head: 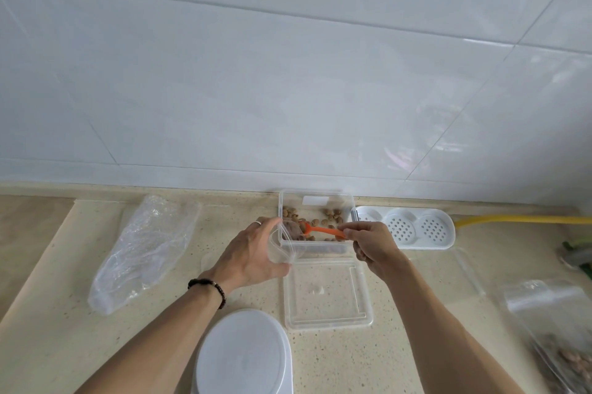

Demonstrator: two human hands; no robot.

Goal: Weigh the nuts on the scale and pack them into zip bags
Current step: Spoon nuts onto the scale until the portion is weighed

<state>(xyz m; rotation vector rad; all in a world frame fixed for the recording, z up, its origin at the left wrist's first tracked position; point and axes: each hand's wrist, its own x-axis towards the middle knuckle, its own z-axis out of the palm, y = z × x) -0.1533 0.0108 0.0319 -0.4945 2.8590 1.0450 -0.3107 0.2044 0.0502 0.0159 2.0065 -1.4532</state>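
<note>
Grip: my left hand (253,252) holds zip bag (285,241) open; right hand (368,243) pinches orange scoop (322,230). I keep the bag mouth over the nut container (349,201), tipping slowly so 0 nuts (331,214) spill.

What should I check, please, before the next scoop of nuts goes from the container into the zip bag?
1. Bag mouth open: the left hand holds the zip bag open at the container's edge. Ok.
2. Spoon gripped: the right hand pinches the orange spoon by its handle. Ok.
3. Spoon aimed at bag: its bowl points toward the bag mouth. Ok.
4. Nuts left: some nuts lie in the clear container. Ok.
5. Scale ready: the white scale sits near, its display not visible. Cannot tell.
6. Lid out of the way: the lid lies flat in front. Ok.
</note>
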